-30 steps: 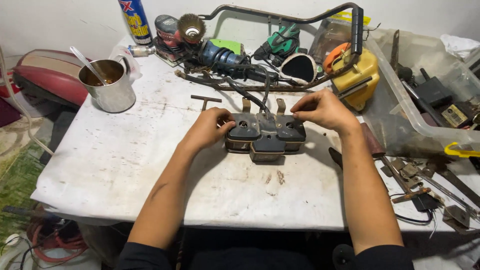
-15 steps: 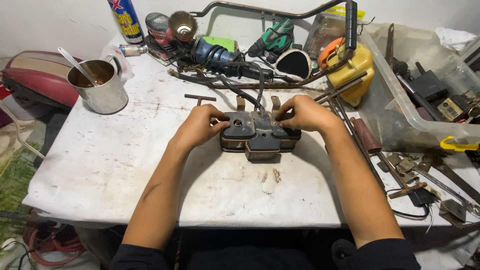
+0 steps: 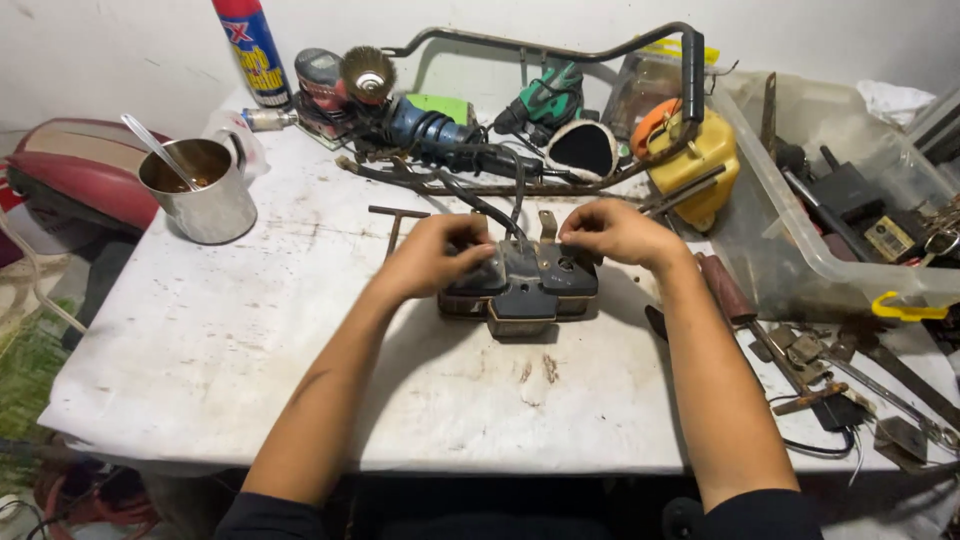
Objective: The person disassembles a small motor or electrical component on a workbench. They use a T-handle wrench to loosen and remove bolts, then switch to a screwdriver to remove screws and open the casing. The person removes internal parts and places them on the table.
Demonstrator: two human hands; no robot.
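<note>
Both hands clamp the dark switch housing (image 3: 518,283) mid-table: left hand (image 3: 437,255) & right hand (image 3: 612,231) at its ends. Looks rigid, light; cables fragile, so grip the body.

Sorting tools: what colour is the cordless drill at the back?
Green and black cordless drill, seen in the head view.

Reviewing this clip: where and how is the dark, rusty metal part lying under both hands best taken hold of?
Probably by its two short ends, from above and either side. The dark rusty metal part lies flat and wide on the white table, with cables rising from its middle top, so the ends are freest. The left hand and right hand already sit there.
</note>
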